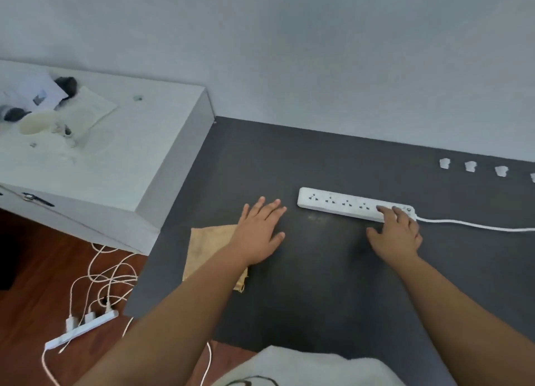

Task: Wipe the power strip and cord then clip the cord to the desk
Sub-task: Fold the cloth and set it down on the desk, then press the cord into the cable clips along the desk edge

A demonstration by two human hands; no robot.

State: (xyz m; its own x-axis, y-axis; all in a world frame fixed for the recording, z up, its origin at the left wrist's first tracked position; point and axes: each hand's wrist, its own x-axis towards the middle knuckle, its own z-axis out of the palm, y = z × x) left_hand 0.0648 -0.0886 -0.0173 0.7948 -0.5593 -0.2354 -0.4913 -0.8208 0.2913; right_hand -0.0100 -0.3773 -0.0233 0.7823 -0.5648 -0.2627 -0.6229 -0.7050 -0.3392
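White power strip [347,204] is laid at frame centre-right on the dark desk [304,284], its cord [477,226] trailed to the right edge. Its right end is touched by the right hand [396,235], fingers spread, nothing gripped. Left hand [260,232] is laid flat and empty, wrist over the tan cloth [208,246]; 4 white clips [470,165] are seen upper right.

Soft even daylight, faint glare on dark desk [318,270], wide-angle bending, slight overall blur.

The surface [318,284] looks like dark grey matt laminate, smooth, with a faint sheen. The power strip [341,204] and its cord [474,225] are smooth white plastic. At 9 o'clock of the surface lies a tan woven cloth [208,244], rough with frayed edges. The floor [34,284] is glossy reddish wood.
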